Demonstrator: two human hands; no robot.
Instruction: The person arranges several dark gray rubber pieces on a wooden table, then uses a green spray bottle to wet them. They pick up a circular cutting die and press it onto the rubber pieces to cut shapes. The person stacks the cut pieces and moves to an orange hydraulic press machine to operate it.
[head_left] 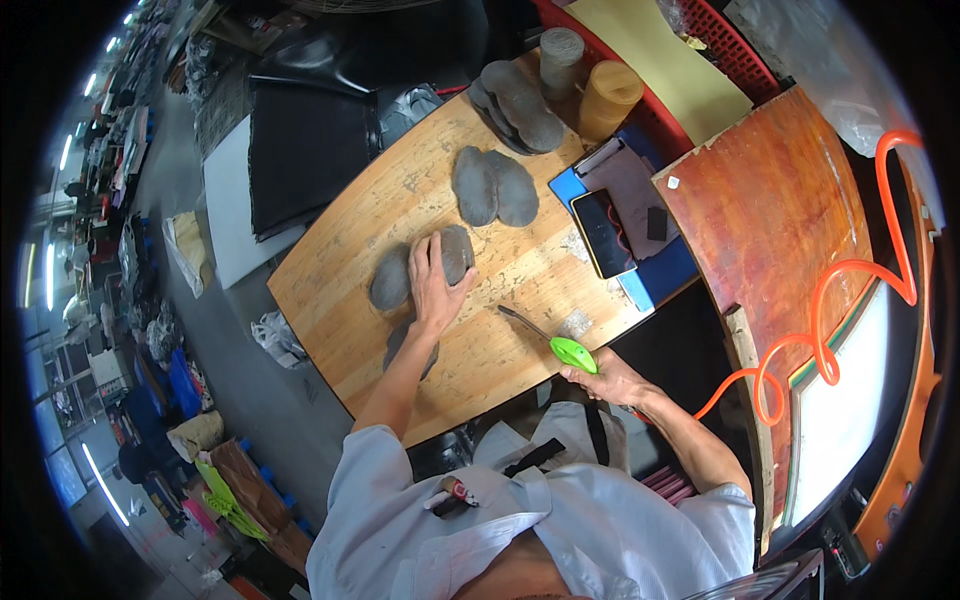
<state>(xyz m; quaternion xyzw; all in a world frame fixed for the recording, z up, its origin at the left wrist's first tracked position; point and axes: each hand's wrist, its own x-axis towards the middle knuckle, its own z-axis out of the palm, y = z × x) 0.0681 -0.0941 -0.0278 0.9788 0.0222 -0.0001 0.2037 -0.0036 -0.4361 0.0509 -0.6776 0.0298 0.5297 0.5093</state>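
My left hand (434, 284) lies flat, fingers spread, on a pair of grey sole-shaped pieces (392, 277) on the wooden worktable (500, 260). A third grey piece (398, 345) shows under my forearm. My right hand (607, 378) sits at the table's near edge and grips the green handle of a pair of scissors (560, 343), whose blades point up and left across the wood. Another pair of grey pieces (494, 186) lies further along the table, apart from both hands.
A stack of grey pieces (520, 105), a grey roll (560, 55) and a yellow roll (606, 97) stand at the far end. A phone (603, 232) rests on a blue board (660, 270). A red-brown board (770, 220) and an orange coiled hose (830, 300) are at right.
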